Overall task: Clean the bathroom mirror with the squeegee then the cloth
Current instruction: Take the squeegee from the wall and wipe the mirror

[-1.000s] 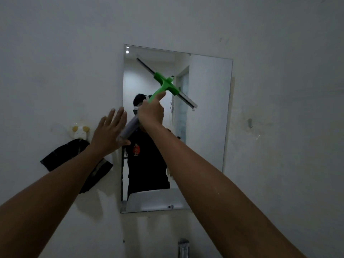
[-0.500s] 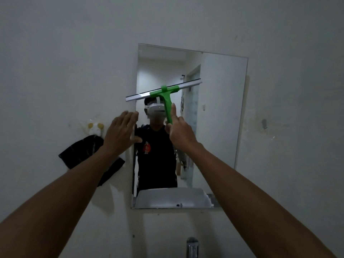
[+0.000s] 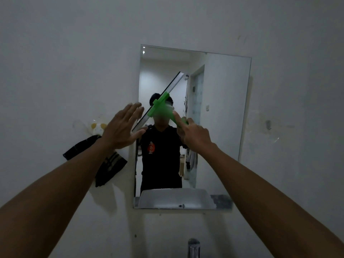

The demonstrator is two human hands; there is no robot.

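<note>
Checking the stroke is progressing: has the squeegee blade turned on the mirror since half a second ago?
Yes. Against the mirror, the squeegee blade was near level; now it slants steeply, upper end to the right, lower end by the left hand.

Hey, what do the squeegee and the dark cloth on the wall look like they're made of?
Squeegee: handle and crossbar look like matte green plastic, the blade strip silvery, maybe metal holding rubber, though blurred. Dark cloth: soft fabric, hanging limp in folds; the weave is too dim to tell.

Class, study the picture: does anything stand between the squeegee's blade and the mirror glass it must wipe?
Nothing visible does. The right hand holds the squeegee tilted against the mirror; the open left hand sits at the mirror's left edge, beside the blade's lower end.
</note>
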